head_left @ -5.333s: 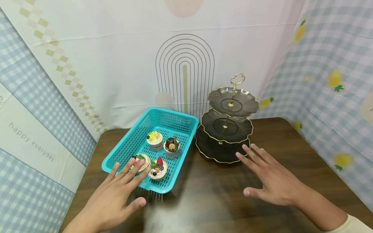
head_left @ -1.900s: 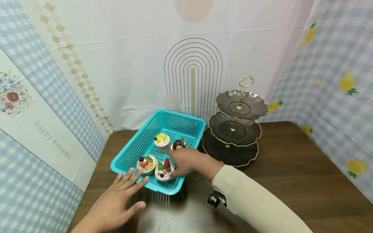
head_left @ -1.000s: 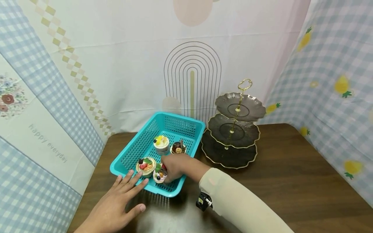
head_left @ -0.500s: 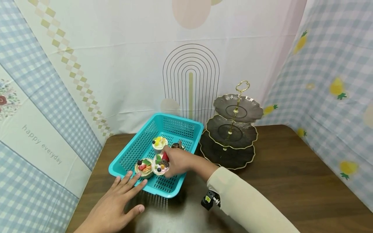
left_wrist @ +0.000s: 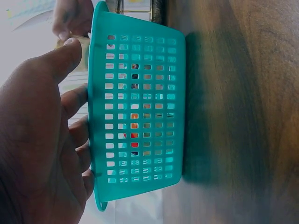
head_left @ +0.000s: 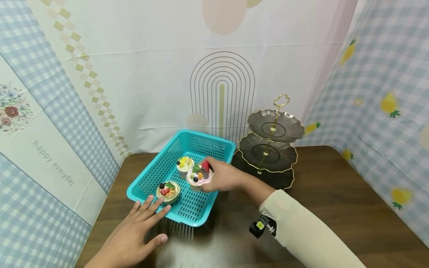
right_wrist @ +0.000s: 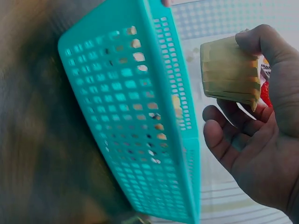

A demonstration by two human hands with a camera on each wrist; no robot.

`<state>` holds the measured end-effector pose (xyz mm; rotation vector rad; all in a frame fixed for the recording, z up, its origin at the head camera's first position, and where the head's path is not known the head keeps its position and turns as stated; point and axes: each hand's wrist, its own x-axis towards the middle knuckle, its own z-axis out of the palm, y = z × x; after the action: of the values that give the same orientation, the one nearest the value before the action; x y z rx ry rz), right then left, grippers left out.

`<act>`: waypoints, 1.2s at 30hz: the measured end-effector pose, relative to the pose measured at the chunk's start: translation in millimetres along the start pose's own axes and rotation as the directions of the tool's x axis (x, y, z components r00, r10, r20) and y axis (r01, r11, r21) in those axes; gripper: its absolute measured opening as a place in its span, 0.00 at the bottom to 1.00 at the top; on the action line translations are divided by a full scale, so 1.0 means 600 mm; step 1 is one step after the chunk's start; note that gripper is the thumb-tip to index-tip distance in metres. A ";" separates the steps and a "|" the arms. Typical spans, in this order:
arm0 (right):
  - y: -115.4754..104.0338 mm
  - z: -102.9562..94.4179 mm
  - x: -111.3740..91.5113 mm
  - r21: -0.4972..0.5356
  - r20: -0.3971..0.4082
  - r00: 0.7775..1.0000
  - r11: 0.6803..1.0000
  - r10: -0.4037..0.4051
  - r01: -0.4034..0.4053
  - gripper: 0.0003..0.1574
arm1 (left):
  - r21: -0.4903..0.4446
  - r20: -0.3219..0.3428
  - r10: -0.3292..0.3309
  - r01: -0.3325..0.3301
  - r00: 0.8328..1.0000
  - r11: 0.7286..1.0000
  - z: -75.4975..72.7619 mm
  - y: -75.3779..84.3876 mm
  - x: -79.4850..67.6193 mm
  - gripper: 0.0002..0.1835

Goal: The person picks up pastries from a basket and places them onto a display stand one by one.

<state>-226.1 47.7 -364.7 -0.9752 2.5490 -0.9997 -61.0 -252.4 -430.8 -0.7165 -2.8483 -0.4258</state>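
My right hand (head_left: 225,176) pinches a cupcake (head_left: 197,178) with pale pink cream, a strawberry, a blueberry and a green leaf, held up over the teal basket (head_left: 194,204). In the right wrist view its ridged pale-yellow cup (right_wrist: 229,70) is above the basket's rim, between thumb and fingers. My left hand (head_left: 132,230) is spread, palm down, with fingertips at the basket's near-left rim. Inside the basket sit a fruit-topped cupcake (head_left: 168,192) near those fingertips and a yellow-topped cupcake (head_left: 185,165) farther back. The chocolate-topped one is hidden behind my right hand in the head view.
A dark three-tier stand (head_left: 268,153) with gold scalloped edges and a gold handle stands to the right of the basket. Both are on a brown wooden table (head_left: 321,182). Patterned cloths (head_left: 157,74) hang behind and at both sides.
My right hand reached from the right into the basket, took hold of the pink-cream cupcake, then raised it and brought it rightward. My left hand has stayed by the rim.
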 end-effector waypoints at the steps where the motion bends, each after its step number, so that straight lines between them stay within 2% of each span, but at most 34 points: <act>1: 0.000 -0.008 -0.005 0.009 -0.008 1.000 1.000 0.005 -0.005 0.34 | -0.003 0.004 -0.003 0.003 1.000 1.000 0.000 0.000 0.000 0.38; 11: -0.012 -0.106 -0.061 -0.062 -0.074 0.997 0.998 -0.013 0.009 0.40 | -0.023 0.030 -0.029 0.030 0.999 0.999 -0.002 0.001 0.000 0.38; 19: -0.026 -0.174 -0.100 -0.080 -0.161 0.986 0.995 0.051 -0.064 0.43 | -0.010 0.015 -0.011 0.011 1.000 1.000 -0.001 -0.001 -0.001 0.38; 27: -0.020 -0.237 -0.125 -0.108 -0.225 0.967 0.983 0.119 -0.146 0.48 | 0.022 -0.028 0.017 -0.017 0.999 1.000 0.002 -0.002 -0.002 0.38; 36: -0.009 -0.283 -0.147 -0.101 -0.279 0.943 0.971 0.181 -0.216 0.47 | 0.035 -0.052 0.042 -0.040 0.998 0.999 0.005 -0.004 -0.001 0.38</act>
<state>-230.5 191.1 -237.5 -0.6279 2.8972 -0.9750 -62.0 -253.8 -434.5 -0.7442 -2.7797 -0.3830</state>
